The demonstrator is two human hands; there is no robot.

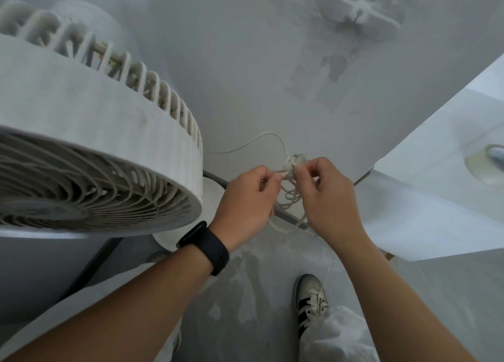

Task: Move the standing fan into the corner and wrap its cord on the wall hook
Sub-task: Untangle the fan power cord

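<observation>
Both forearms low in frame, black wristband (pixel 204 248) on the left one. Left hand (pixel 246 200) curled, pinching one strand of the cord (pixel 289 195); right hand (pixel 324 195) curled too, pinching the small bundle of loops near the wall. Held so probably to keep the coil tidy against the hook, itself hidden behind the loops. Standing fan (pixel 95 154) close at left, already near the corner. One slack length running from bundle toward fan.

Soft, flat, greyish daylight with low contrast; faint shadows fall on the wall below the wall hook (pixel 358 16). The hook itself looks hazy, and wide-angle distortion bends the frame edges around it
</observation>
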